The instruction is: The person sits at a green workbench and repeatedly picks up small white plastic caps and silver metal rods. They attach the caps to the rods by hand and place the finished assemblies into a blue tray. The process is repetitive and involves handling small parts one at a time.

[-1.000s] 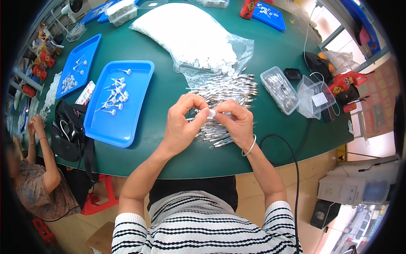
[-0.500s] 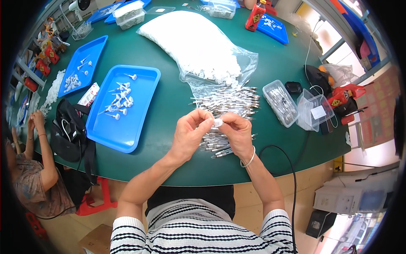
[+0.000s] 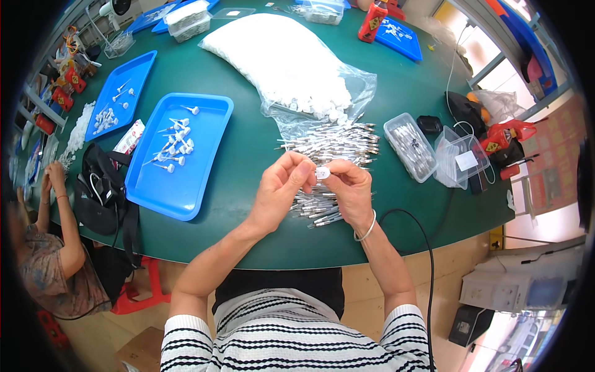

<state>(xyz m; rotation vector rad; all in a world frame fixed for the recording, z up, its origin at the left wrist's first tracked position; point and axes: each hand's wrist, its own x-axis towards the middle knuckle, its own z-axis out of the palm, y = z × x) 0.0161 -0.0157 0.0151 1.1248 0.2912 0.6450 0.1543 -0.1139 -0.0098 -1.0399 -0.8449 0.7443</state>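
Observation:
A small white plastic cap is held between my fingertips, above a heap of thin metal rods. My left hand is closed in a pinch at the cap's left edge, and whether a rod lies inside those fingers is hidden. From the other side, my right hand pinches the cap between thumb and fingers. Beyond the heap lies a large clear bag full of white caps, its mouth toward me. In a blue tray to the left are several white caps with thin rods attached.
A second blue tray and a black bag are farther left. To the right stand a clear box of rods and an open clear container. A red bottle is at the back. Another person's arm shows at far left.
Both hands have shifted slightly, and the cap has turned a little and moved up between them. My left fingers have changed their bend. The trays, bag and heap look the same.

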